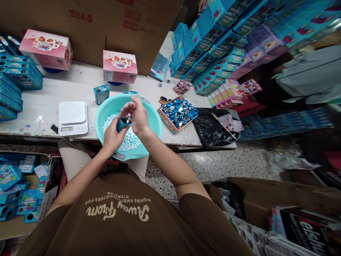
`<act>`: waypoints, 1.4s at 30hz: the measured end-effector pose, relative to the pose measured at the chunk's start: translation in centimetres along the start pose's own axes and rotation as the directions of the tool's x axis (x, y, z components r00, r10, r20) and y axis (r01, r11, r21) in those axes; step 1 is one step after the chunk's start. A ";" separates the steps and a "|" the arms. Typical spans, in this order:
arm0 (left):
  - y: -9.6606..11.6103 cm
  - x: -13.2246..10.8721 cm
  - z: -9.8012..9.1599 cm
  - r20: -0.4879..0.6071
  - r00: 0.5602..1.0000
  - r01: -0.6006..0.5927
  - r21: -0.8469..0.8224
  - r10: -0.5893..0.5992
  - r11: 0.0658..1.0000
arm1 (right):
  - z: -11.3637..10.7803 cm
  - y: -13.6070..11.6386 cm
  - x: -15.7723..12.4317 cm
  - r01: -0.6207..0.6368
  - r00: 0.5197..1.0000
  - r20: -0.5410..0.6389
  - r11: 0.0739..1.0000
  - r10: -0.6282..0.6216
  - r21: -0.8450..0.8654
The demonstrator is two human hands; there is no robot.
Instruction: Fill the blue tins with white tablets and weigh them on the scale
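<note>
Above a turquoise basin (156, 133), my left hand (113, 136) grips a small blue tin (121, 126), its open top facing up. My right hand (140, 117) is cupped beside the tin's mouth, with a few white candies (128, 117) at its palm and fingers. Loose white candies (130, 142) cover much of the basin's bottom. The inside of the tin is mostly hidden by my hands. Just behind the basin stands another blue tin (101, 94).
A white digital scale (72, 117) sits left of the basin. To the right, a box (174, 128) holds blue and silver caps, beside a black plastic bag (210, 128). Pink boxes (119, 67) stand behind; stacked blue cartons (202, 35) rise at right. Another person's sleeve (309, 74) shows at far right.
</note>
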State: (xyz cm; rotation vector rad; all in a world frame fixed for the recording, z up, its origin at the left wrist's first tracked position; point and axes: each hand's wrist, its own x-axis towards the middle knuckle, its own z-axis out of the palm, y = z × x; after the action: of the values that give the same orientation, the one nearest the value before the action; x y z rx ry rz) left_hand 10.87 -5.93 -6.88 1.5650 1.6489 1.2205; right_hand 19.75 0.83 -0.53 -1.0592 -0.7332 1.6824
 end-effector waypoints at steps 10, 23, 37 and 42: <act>0.4 -0.1 0.0 0.005 1.000 -0.003 0.019 0.003 1.000 | 0.5 -0.1 -0.8 0.047 0.999 0.004 0.997 -0.046 -0.069; 0.7 -0.2 0.0 0.018 0.998 -0.065 -0.031 0.066 0.997 | 0.4 -1.0 -1.4 0.139 0.990 -0.008 0.989 -0.139 0.041; -7.0 10.7 -12.4 -0.447 0.892 -0.020 -0.177 -0.062 0.984 | -10.8 0.3 -3.2 0.615 0.710 0.142 0.509 -0.690 -0.602; -10.1 12.0 -10.6 -0.216 0.947 0.165 -0.301 -0.236 0.939 | -13.2 1.3 -3.7 0.590 0.675 0.351 0.189 -0.649 -0.785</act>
State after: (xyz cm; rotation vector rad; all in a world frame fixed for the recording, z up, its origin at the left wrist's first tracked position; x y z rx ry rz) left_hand -5.04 4.08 -8.93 1.0767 1.6543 1.5105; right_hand 31.61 -3.20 -6.29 -1.1793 -1.8187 0.4322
